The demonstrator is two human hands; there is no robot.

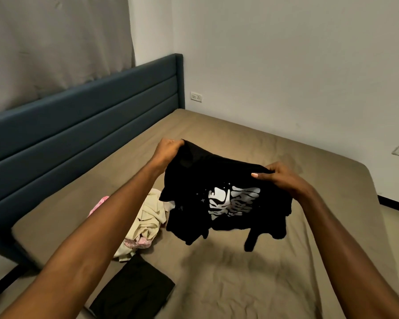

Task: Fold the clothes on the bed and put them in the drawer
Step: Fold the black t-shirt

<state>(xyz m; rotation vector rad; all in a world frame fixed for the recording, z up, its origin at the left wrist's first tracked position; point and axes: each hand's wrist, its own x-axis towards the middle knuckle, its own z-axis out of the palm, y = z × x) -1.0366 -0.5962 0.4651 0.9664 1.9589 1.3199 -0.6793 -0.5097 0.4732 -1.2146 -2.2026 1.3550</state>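
Observation:
A black T-shirt (194, 180) with a white winged print hangs in the air above the bed (251, 272). My left hand (167, 149) grips its upper left edge, and my right hand (279, 178) pinches its upper right edge. The shirt's lower part droops freely, casting a shadow on the brown sheet. Left of it lies a crumpled heap of cream clothes (148, 217) with pink pieces (99, 203) mixed in. Nearer me, a folded black garment (134, 288) lies flat on the sheet. No drawer is in view.
A dark blue padded headboard (78, 125) runs along the bed's left side, with a grey curtain (55, 47) above it. White walls with sockets (196, 96) stand behind and to the right. A strip of floor (396, 238) shows past the bed's right edge.

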